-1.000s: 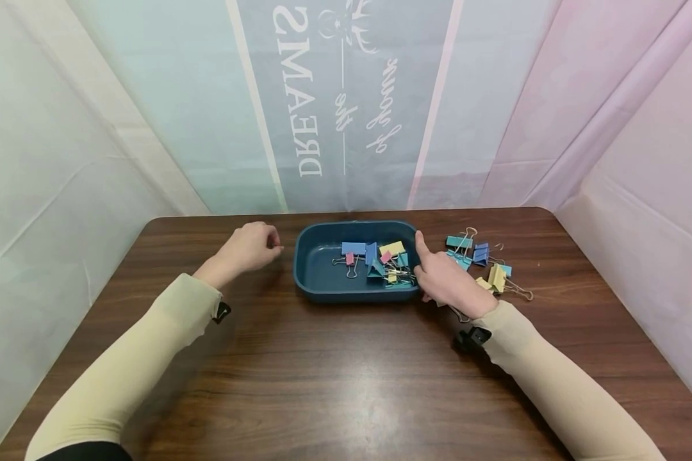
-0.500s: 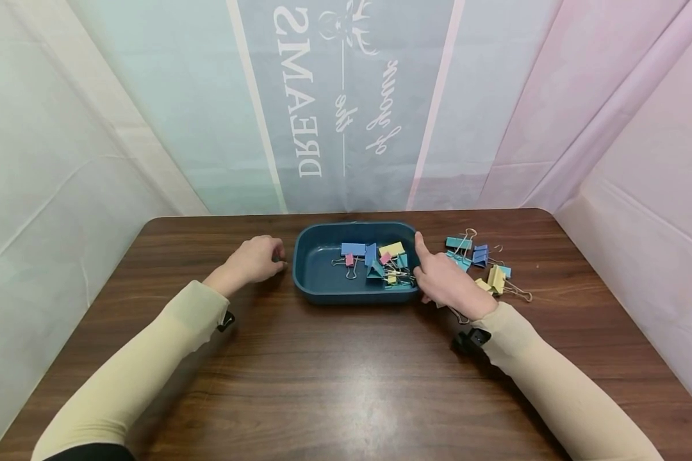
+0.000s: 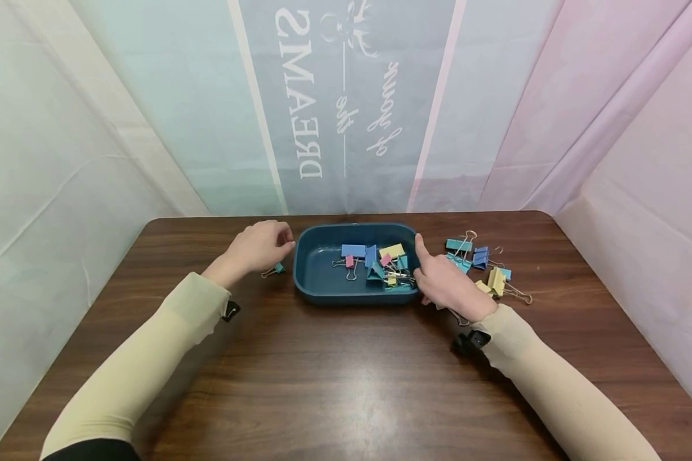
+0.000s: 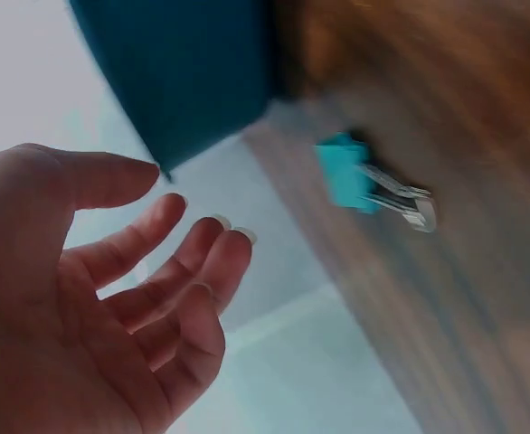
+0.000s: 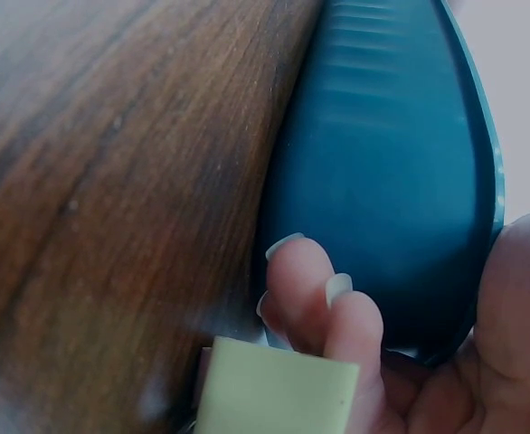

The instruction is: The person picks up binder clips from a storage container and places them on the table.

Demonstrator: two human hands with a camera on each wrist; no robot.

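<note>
Notably, a teal clip (image 3: 279, 267) lies left of frame centre, handles pointing lower-left, just below the nearer left hand (image 3: 258, 246), empty with fingers loosely bent; the right hand (image 3: 446, 280) grips the tray (image 3: 346, 299).

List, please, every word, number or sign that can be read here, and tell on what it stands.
"DREAMS": on the backdrop, sideways.
"the", probably: backdrop, small script.
Right-hand script: backdrop, too unclear to read surely.
Antler-like emblem, no words: backdrop, top edge.
Clips, tray: no readable text.
</note>
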